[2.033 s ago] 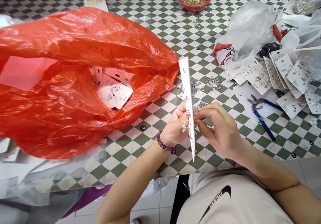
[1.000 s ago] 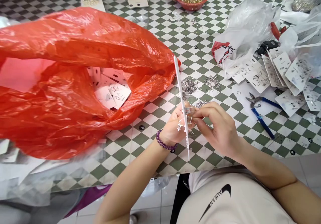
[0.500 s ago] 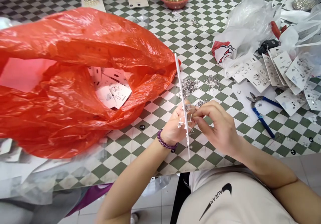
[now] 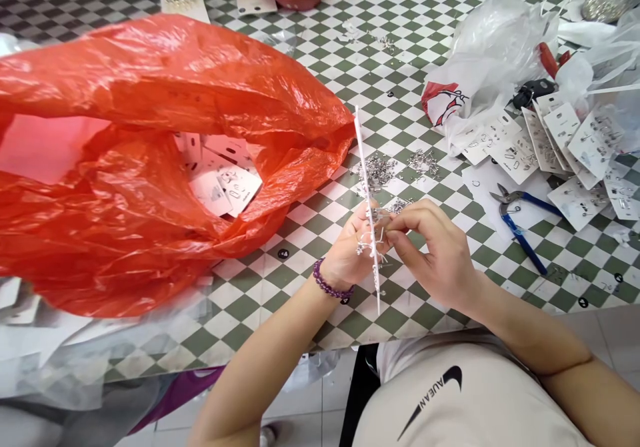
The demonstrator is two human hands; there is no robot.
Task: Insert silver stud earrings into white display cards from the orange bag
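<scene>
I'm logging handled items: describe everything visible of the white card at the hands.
The white card looks thin, flat and stiff, seen almost edge-on, so its faces are hardly visible. It is held on edge above the checkered tabletop, its length running up the picture. Small silvery pieces, some pin-like, stick out along its nearer part. The left hand grips it; the right hand is close against those pieces.

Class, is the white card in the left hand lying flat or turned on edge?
On edge: the white card, held by the left hand, shows only as a thin strip.
</scene>
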